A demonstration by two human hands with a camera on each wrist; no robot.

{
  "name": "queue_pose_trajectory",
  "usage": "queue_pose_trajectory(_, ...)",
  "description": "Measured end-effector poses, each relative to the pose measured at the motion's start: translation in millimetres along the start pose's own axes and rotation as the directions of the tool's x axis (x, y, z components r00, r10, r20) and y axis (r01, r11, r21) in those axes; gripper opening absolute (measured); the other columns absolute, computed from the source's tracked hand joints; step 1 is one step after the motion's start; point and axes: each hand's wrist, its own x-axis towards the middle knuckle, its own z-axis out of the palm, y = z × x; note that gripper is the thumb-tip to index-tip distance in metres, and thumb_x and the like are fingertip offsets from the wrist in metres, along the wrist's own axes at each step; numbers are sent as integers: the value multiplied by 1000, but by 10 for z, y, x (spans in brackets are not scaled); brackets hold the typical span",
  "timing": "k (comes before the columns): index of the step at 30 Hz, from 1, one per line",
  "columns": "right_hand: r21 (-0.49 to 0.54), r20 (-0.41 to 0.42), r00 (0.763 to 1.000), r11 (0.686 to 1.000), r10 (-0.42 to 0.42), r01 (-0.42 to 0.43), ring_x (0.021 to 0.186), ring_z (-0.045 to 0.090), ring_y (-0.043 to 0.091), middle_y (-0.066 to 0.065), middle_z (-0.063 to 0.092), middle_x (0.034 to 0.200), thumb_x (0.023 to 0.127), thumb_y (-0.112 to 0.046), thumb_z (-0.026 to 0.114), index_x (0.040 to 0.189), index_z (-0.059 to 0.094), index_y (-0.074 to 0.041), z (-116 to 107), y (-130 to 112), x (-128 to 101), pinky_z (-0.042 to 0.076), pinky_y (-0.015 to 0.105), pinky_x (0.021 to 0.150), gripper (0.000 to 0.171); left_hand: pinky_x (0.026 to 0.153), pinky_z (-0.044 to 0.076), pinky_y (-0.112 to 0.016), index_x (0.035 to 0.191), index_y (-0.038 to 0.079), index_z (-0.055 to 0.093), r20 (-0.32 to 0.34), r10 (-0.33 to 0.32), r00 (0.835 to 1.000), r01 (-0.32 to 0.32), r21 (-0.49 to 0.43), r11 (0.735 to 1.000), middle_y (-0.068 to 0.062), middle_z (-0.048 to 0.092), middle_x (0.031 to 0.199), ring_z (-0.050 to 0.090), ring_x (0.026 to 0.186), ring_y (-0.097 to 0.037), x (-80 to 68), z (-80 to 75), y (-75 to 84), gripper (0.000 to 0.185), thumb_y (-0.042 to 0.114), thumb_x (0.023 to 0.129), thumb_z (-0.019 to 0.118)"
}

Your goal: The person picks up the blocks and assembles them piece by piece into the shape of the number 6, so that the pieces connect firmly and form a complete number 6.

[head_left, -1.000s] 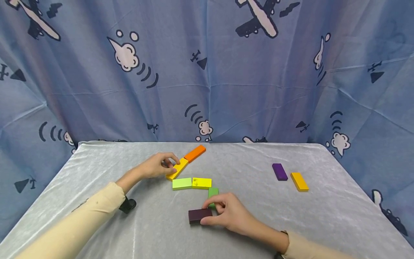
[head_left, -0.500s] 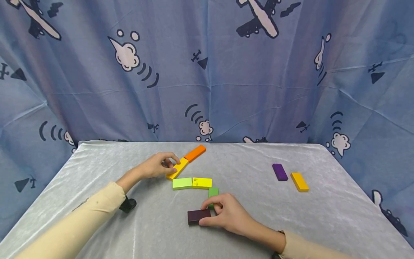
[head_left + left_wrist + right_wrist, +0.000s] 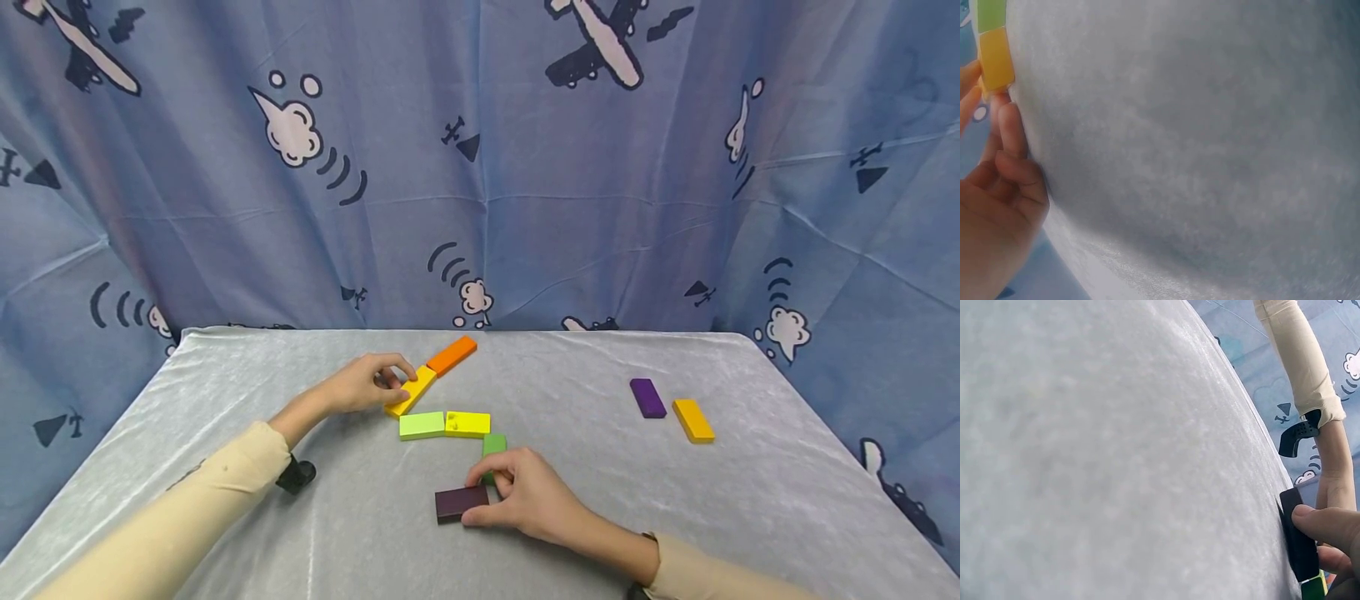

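In the head view my left hand (image 3: pixel 363 385) pinches a yellow block (image 3: pixel 417 392) on the grey cloth, left of centre. An orange block (image 3: pixel 452 356) lies against its far end. Just nearer lie a light green block (image 3: pixel 422 426) and a bright yellow block (image 3: pixel 468 424), end to end. My right hand (image 3: pixel 532 498) pinches a dark purple-brown block (image 3: pixel 454 504) between thumb and fingers, at the near end of a green block (image 3: pixel 494 444) that the fingers partly hide. The right wrist view shows this dark block (image 3: pixel 1299 540) under the thumb.
Off to the right on the cloth-covered table (image 3: pixel 600 517) lie a purple block (image 3: pixel 648 398) and an amber block (image 3: pixel 693 421). Behind the table hangs a blue curtain (image 3: pixel 405 167) printed with planes. A black camera (image 3: pixel 297 474) is worn at the left wrist.
My right hand has shifted slightly left with the dark block, which is turned a little. My left hand and the yellow block have stayed in place.
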Motion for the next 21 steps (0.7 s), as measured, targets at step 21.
queue_pose_trajectory(21,47,1,998,997,-66,65,52,28,6,-9,31,57,77,-15,91,97,77,-12,-56,91,-45,30,22,53,25,73,51,-35,119,4,67,2,15,1000,-15,-16,1000,-5,66,91,62,83,-20,-7,-1,-18,24,6,96,71)
